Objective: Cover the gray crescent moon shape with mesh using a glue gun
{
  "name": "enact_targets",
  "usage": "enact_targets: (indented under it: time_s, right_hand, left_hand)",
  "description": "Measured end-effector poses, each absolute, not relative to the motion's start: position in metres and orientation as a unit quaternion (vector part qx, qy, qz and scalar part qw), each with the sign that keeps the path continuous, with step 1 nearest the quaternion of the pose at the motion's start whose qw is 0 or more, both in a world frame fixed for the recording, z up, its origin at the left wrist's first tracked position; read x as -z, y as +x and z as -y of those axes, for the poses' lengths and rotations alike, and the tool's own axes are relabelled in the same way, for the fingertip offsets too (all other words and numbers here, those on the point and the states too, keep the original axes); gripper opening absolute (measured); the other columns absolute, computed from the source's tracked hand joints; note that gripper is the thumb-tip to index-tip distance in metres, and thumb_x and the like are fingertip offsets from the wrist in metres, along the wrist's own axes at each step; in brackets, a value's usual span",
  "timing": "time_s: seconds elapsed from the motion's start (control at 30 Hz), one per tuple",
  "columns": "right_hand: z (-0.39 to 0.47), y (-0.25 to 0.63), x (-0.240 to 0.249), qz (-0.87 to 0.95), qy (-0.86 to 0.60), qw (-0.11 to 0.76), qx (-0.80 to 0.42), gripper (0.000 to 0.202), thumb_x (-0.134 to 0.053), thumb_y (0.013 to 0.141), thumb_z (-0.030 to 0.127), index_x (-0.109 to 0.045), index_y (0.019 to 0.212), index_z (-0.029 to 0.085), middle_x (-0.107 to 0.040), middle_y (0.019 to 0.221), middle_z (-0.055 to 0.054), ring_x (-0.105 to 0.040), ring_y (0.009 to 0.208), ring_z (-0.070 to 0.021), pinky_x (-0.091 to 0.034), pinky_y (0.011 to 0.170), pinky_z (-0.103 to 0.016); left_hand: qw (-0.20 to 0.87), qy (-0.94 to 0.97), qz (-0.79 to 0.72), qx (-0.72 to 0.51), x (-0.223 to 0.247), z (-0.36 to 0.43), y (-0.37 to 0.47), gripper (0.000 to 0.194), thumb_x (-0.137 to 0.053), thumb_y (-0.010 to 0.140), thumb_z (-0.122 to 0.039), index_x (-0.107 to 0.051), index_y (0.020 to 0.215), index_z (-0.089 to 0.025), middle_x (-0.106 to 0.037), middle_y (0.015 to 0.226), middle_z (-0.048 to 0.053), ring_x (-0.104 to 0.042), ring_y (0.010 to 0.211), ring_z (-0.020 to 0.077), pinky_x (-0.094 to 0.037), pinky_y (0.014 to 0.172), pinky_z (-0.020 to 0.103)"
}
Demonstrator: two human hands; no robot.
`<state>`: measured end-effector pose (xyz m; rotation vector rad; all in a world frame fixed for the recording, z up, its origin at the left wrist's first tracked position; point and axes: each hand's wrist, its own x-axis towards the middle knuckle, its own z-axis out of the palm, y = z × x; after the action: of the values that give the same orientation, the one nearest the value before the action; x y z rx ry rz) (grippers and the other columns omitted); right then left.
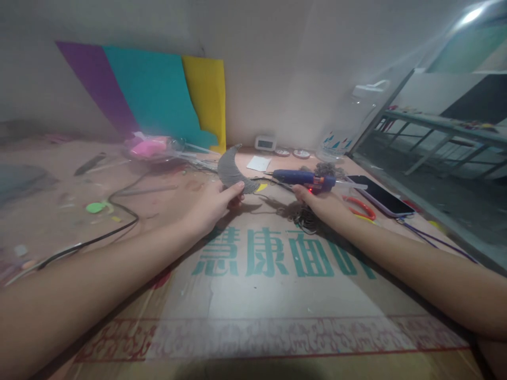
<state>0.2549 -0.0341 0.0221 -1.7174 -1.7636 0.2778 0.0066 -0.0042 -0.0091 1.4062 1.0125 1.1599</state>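
Observation:
A grey crescent moon shape (pixel 231 170), seemingly covered in wound yarn, stands tilted in my left hand (pixel 216 206), thumb on its front and fingers behind. A small yellow piece (pixel 262 187) shows at its lower tip. From that tip a dark yarn strand (pixel 277 183) runs right to my right hand (pixel 315 203), whose thumb and fingers are closed on it. Directly behind the right hand is a blue glue gun (pixel 295 177), nozzle pointing left, with a clear glue stick (pixel 352 184) at its back. Loose yarn (pixel 307 220) lies below the right hand.
A phone (pixel 380 195) and red-handled pliers (pixel 362 207) lie at right. Along the wall are a small white clock (pixel 265 142), a clear bottle (pixel 336 137) and coloured sheets (pixel 154 95). A black cord (pixel 127 224) crosses the left side, near a green piece (pixel 95 208).

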Motion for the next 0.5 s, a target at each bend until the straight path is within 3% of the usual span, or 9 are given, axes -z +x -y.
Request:
enact_targets:
  time_s: [0.1,0.23,0.37,0.5]
  right_hand:
    - [0.035,0.256,-0.034,0.678,-0.627,0.359,-0.134,0.044,-0.048,0.090,0.054,-0.066,0.068,0.020,-0.072,0.078,-0.006,-0.068,0.079,-0.0238,-0.052,0.076,-0.034]
    - [0.033,0.257,-0.050,0.676,-0.584,0.414,-0.175,0.034,-0.054,0.089,0.049,-0.071,0.089,0.021,-0.075,0.095,-0.006,-0.069,0.090,-0.0223,-0.051,0.078,-0.032]
    - [0.015,0.254,-0.063,0.686,-0.574,0.373,-0.246,0.026,-0.062,0.085,0.039,-0.071,0.099,0.020,-0.074,0.107,-0.009,-0.069,0.097,-0.0232,-0.052,0.077,-0.032]
    - [-0.024,0.246,-0.070,0.709,-0.574,0.307,-0.272,0.019,-0.066,0.084,0.033,-0.071,0.096,0.019,-0.074,0.107,-0.010,-0.069,0.095,-0.0228,-0.053,0.077,-0.032]
  left_hand:
    - [0.504,0.579,-0.424,-0.481,0.009,0.005,0.008,0.031,-0.065,0.078,-0.045,-0.060,0.068,-0.016,-0.060,0.064,0.001,-0.053,0.057,0.0115,-0.040,0.057,0.025]
    - [0.486,0.588,-0.441,-0.472,0.008,0.005,0.008,0.036,-0.064,0.078,-0.049,-0.060,0.065,-0.016,-0.060,0.061,0.001,-0.053,0.056,0.0129,-0.039,0.055,0.026]
    - [0.472,0.605,-0.445,-0.461,0.008,0.006,0.008,0.036,-0.061,0.080,-0.048,-0.058,0.062,-0.017,-0.058,0.059,0.001,-0.052,0.055,0.0133,-0.039,0.056,0.026]
    - [0.471,0.610,-0.439,-0.461,0.006,0.006,0.008,0.036,-0.061,0.081,-0.047,-0.058,0.062,-0.017,-0.058,0.058,0.001,-0.052,0.056,0.0129,-0.040,0.057,0.026]
